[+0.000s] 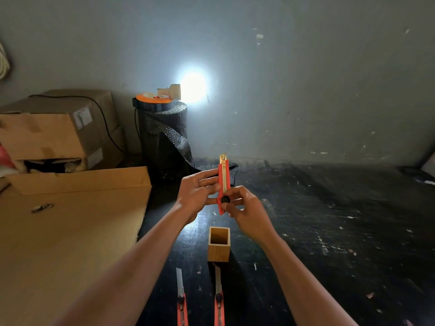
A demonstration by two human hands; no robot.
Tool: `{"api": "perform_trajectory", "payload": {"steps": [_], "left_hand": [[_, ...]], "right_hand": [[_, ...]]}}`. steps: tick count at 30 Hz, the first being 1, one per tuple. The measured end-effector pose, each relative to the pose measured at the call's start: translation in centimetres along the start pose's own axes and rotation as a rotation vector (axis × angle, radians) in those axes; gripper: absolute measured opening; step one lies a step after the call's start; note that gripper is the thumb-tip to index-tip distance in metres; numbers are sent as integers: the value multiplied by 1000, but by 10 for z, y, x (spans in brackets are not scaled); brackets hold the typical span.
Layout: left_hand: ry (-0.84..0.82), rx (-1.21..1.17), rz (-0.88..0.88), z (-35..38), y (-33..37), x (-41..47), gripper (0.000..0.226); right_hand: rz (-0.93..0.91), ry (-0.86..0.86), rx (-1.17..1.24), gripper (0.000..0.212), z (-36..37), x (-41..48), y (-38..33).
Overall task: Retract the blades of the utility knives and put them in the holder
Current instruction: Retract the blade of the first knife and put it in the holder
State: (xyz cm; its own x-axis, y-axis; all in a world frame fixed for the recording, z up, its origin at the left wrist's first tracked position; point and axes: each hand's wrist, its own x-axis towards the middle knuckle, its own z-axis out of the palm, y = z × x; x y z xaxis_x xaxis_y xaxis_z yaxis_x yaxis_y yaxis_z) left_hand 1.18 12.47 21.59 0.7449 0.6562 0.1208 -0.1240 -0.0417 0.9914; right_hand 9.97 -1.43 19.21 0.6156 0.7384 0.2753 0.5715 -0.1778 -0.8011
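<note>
I hold a red utility knife (223,175) upright in front of me, its tip pointing up. My left hand (197,191) grips its body from the left. My right hand (244,208) holds its lower end, thumb on the black slider knob (225,199). Only a short metal tip shows above the red body. Below the hands, a square wooden holder (219,251) stands open-topped on the dark table. Two more red utility knives lie near the front edge with blades extended: one on the left (181,302), one on the right (219,300) just below the holder.
A large flat cardboard box (70,231) fills the left side, with stacked cardboard boxes (58,128) behind it. A black bubble-wrap roll (164,137) with a tape reel and a bright lamp (193,87) stands at the back, near the wall.
</note>
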Motion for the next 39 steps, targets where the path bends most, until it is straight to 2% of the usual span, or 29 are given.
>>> {"api": "perform_trajectory", "payload": {"steps": [4,8,11,16,18,22,26,29,32,39], "left_hand": [[-16,-24,-10,-2,-7,-1,38],[-46,-68,-39,-4,-20,-2,39],[-72,-67,-59,-3,-34,-2,39],[-62,-62,-133,1,-62,9,35],[-10,2,-159,-1,-79,17,32],[51,356,-155,-10,-120,27,36],[-44,602,-231,-11,-160,25,63],[-96,669,-354,-8,-187,22,83],[-113,708,-405,-4,-209,22,94],[-68,675,-401,3,-224,22,80]], "right_hand": [[10,13,39,18,7,1,8],[85,69,209,35,5,11,11],[100,35,233,43,0,24,15],[130,5,277,32,2,39,32],[156,9,272,33,8,45,43],[241,8,235,20,24,57,80],[305,-19,158,14,44,64,117],[362,-61,100,11,58,64,139],[405,-106,40,9,71,63,159],[468,-148,-56,8,89,62,181]]}}
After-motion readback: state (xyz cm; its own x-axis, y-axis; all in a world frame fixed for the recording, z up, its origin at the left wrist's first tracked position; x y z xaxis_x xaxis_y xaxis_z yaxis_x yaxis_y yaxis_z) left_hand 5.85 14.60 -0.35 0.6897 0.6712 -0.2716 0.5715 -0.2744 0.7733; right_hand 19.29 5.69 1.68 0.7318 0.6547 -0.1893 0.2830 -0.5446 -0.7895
